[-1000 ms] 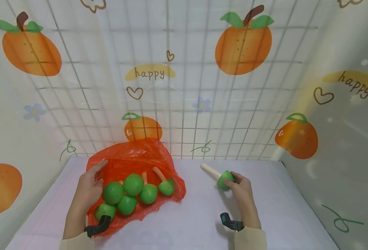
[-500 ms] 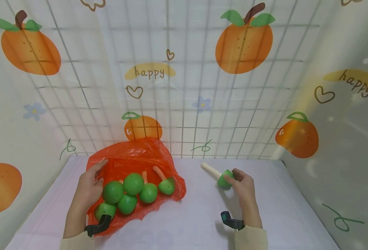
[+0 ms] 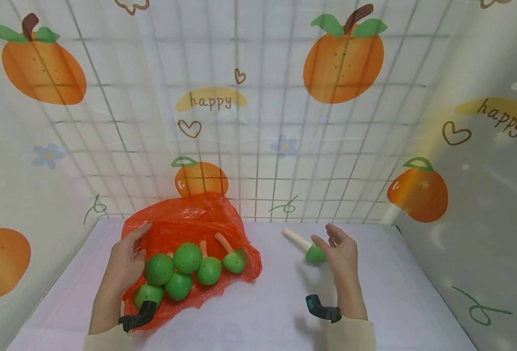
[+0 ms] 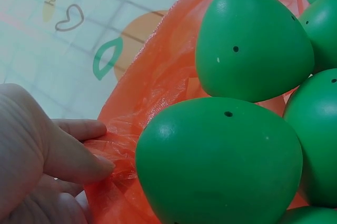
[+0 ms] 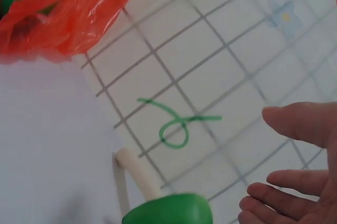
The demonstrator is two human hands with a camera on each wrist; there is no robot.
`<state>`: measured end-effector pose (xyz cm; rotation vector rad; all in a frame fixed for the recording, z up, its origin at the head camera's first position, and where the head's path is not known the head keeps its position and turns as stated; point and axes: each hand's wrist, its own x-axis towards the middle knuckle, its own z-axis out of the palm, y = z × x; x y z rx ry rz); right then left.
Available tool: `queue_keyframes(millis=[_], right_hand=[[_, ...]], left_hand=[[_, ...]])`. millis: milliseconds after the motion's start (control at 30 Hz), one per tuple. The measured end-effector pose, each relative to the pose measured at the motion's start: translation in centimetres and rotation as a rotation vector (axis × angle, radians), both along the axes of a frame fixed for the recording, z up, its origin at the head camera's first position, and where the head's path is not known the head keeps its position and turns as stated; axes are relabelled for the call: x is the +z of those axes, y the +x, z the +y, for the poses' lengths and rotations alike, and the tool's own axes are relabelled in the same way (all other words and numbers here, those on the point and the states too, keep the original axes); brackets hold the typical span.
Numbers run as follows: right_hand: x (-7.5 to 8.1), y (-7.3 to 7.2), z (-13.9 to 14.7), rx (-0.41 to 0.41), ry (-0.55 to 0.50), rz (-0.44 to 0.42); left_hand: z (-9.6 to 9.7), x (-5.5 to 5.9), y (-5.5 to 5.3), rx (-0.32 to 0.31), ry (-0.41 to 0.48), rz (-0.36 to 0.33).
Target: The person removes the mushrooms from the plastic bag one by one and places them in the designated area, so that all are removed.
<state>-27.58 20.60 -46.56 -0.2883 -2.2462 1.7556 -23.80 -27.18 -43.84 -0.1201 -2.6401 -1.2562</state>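
Note:
A thin red plastic bag [image 3: 184, 209] lies spread open on the left, holding several green-capped, mushroom-shaped pieces [image 3: 187, 258] with pinkish stems. My left hand [image 3: 124, 265] pinches the bag's left edge; the left wrist view shows its thumb and fingers on the bunched film, right beside a green cap [image 4: 218, 161]. To the right, a separate mushroom-shaped piece [image 3: 314, 253] with a green cap and pale wooden stem lies on the table, stem pointing back left. My right hand [image 3: 344, 256] is just above and right of its cap, fingers spread, nothing between them.
The white table [image 3: 267, 312] meets a curtain [image 3: 258, 122] printed with grid lines and oranges at the back and sides. A dark wrist camera [image 3: 322, 309] sits on the right wrist, another [image 3: 139, 319] on the left.
My right hand has let go of the green cap, spreading its fingers and lifting slightly. The mushroom-shaped piece stays where it was. The left hand and bag have not visibly moved.

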Motion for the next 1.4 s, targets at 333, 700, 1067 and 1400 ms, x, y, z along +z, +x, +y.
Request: queue_keyframes(millis=[333,700,1067,1400], right_hand=[[2.9,0.8,-3.0,0.042,-0.025,0.134],[4.4,1.8,-6.7,0.120,0.026,0.184],[4.2,2.3,-10.7,0.219,0.085,0.262],[3.7,2.8,-13.6,0.312,0.099,0.297]], left_hand=[[0.0,0.0,0.0,0.010,-0.009,-0.002],[-0.1,-0.2,-0.2,0.002,0.000,0.005],[0.1,0.2,-0.1,0.002,-0.004,-0.007],[0.2,0.2,-0.1,0.001,0.012,-0.016]])
